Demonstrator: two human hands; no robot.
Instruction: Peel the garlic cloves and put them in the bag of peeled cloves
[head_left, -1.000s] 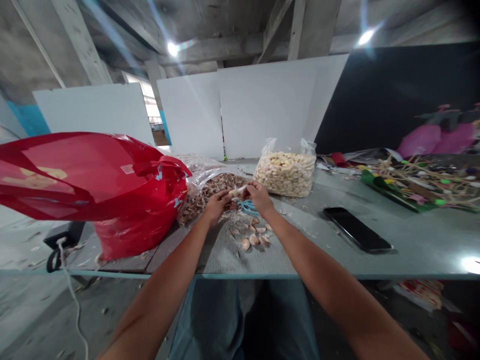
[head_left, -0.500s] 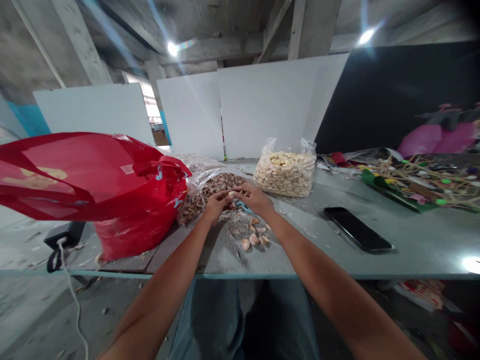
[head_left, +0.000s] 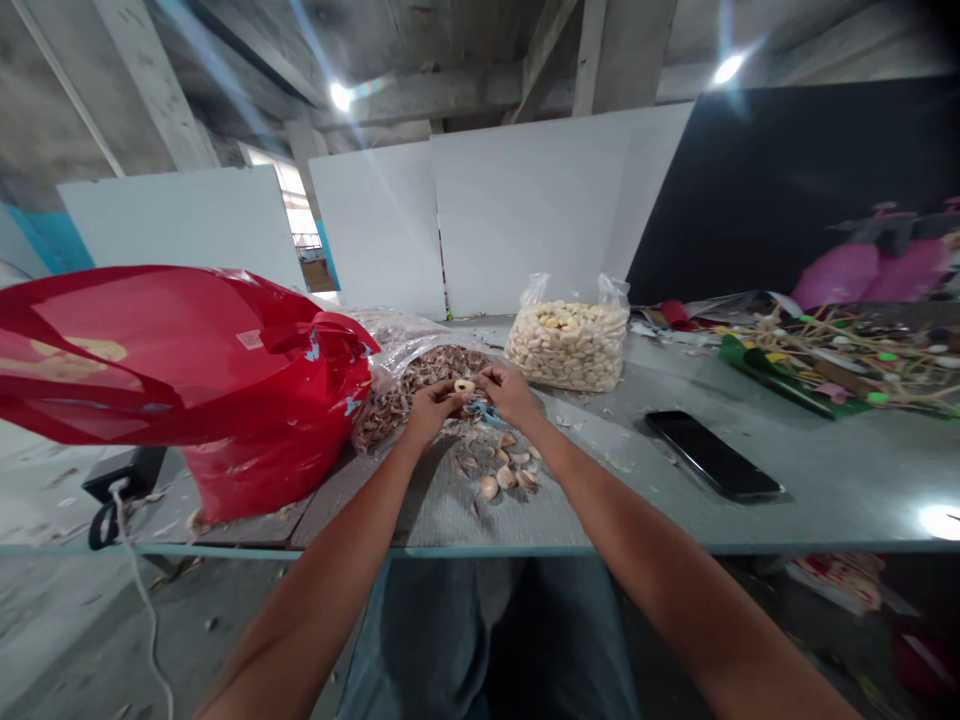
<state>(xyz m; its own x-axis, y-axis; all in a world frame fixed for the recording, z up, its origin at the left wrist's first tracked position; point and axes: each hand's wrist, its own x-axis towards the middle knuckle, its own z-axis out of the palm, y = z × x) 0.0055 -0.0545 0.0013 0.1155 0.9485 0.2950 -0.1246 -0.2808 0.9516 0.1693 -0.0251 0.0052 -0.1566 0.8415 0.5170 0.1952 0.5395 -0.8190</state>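
My left hand (head_left: 433, 410) pinches a pale garlic clove (head_left: 464, 386) that shows a dark spot on its face. From the other side, the closed fingertips of my right hand (head_left: 511, 394) meet the clove's right end. Under my right fingers lies a blue item (head_left: 491, 413), partly covered, whose kind I cannot make out. Several unpeeled garlic cloves (head_left: 507, 477) rest on the board nearer to me. Just behind my hands, brown garlic skins (head_left: 420, 374) spill from a clear plastic bag.
A clear bag of peeled cloves (head_left: 566, 345) stands behind my right hand. At left is a large red plastic bag (head_left: 277, 460) beside a black adapter (head_left: 124, 474). A phone (head_left: 712, 455) lies to the right, with a pile of thin sticks (head_left: 825, 350) beyond it.
The clove between my hands has turned, and more of its pale surface and a dark spot now show. My right fingers have drawn slightly back to the right.
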